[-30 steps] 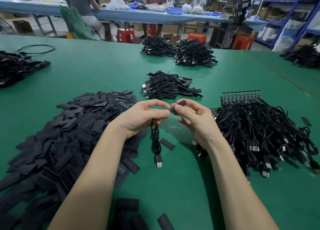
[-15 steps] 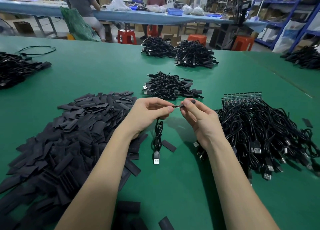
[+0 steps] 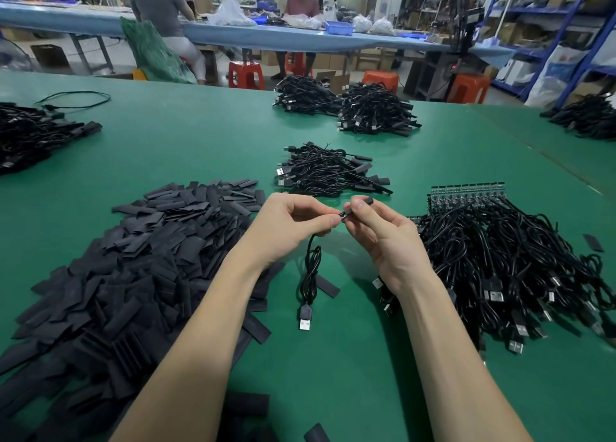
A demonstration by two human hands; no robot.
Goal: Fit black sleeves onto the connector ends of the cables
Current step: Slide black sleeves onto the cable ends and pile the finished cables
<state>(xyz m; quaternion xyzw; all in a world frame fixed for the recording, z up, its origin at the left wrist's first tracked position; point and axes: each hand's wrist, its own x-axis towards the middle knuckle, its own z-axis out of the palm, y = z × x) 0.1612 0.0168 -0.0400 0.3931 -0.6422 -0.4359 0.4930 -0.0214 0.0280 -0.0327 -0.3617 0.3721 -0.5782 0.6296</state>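
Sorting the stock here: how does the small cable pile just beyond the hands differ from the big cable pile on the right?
The small cable pile holds far fewer cables than the big cable pile. Several ends in the small pile wear black sleeves; the big pile's far ends join a row of green boards, unsleeved. Both are black cables with plugs, lying on the green table.

Under your arms the table (image 3: 206, 141) wears a smooth, matt green mat, and the flat sleeves (image 3: 133, 275) heaped on your left look like dull black plastic film — no shine, a few faintly ribbed. The cable (image 3: 311, 271) hanging from your left hand (image 3: 286, 228) has a slightly glossy black plastic jacket and ends in a bright metal plug shell (image 3: 304, 325), as do those in the pile of cables (image 3: 516, 261) on your right. At that pile's far edge sits a row of green circuit boards (image 3: 466, 193) — glossy, with small shiny parts.
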